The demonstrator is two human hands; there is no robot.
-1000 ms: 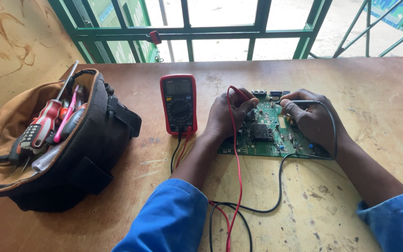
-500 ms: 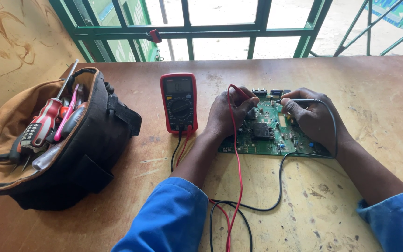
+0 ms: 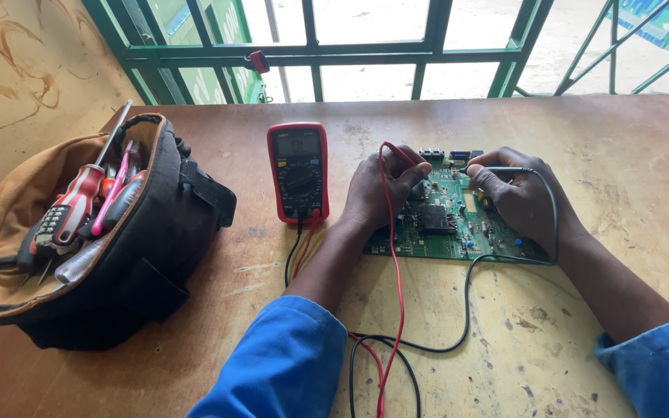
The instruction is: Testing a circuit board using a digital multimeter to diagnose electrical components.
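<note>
Head view. A: What are the two hands busy with?

B: Both are on the green circuit board (image 3: 435, 232), which lies flat on the worktop (image 3: 621, 155). The left hand (image 3: 385, 190) rests on the board's left edge, fingers curled shut around the probe end of the red lead (image 3: 394, 294). The right hand (image 3: 516, 201) covers the board's right part and pinches the black probe (image 3: 505, 169) like a pen, its tip down near the board's far edge.

A: So which step is that?

B: I judge it a reading being taken: both probes on the board, and the red multimeter (image 3: 298, 172) lying face up just left of it, its screen lit. I cannot tell which points the tips touch; the fingers hide them.

A: What would a further move call for?

B: Steady tips, I think. The parts stand close together, so a slip could bridge two of them. Both leads also loop loosely on the near side of the board, where a sleeve (image 3: 288, 364) could drag them.

A: Give me the count.

B: One board, one multimeter, two leads, the red and the black lead (image 3: 470, 302), both running to the meter's near end. Two hands, two blue sleeves. One open tool bag (image 3: 156, 248), well left of the board beyond the meter, holding a red-handled screwdriver (image 3: 79, 193) and several other tools too bunched to count. Beyond the board's far side, one green window grille (image 3: 319, 53).
</note>
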